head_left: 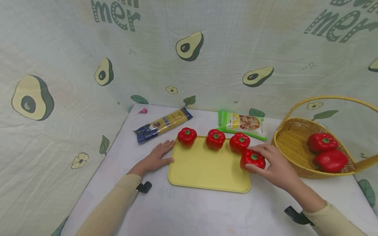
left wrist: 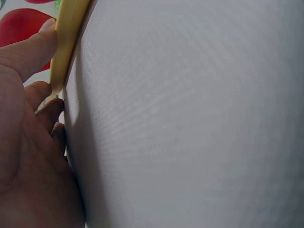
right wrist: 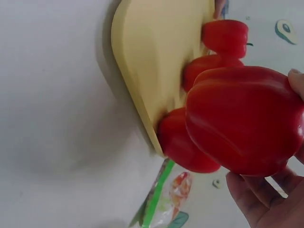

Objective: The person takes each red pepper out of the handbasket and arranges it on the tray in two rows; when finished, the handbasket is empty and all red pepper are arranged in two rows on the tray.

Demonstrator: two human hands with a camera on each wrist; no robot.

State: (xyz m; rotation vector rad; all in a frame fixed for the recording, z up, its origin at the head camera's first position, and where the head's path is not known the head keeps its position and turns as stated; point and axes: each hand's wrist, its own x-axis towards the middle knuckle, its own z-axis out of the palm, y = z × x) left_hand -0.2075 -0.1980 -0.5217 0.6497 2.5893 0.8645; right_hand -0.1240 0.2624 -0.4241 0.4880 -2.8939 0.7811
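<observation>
My right hand grips a red bell pepper between thumb and fingers over the right side of a yellow tray. In the right wrist view this held pepper hangs above the tray's surface. Three more red peppers stand in a row along the tray's far edge: one at the left corner, one in the middle, one at the right. My left hand lies flat on the table, its straight fingers and thumb touching the tray's left rim.
A yellow wicker basket with a tall handle stands at the right, holding two red peppers. Behind the tray lie a blue-and-gold pasta packet and a green-edged food packet. A pink lollipop lies at the back left.
</observation>
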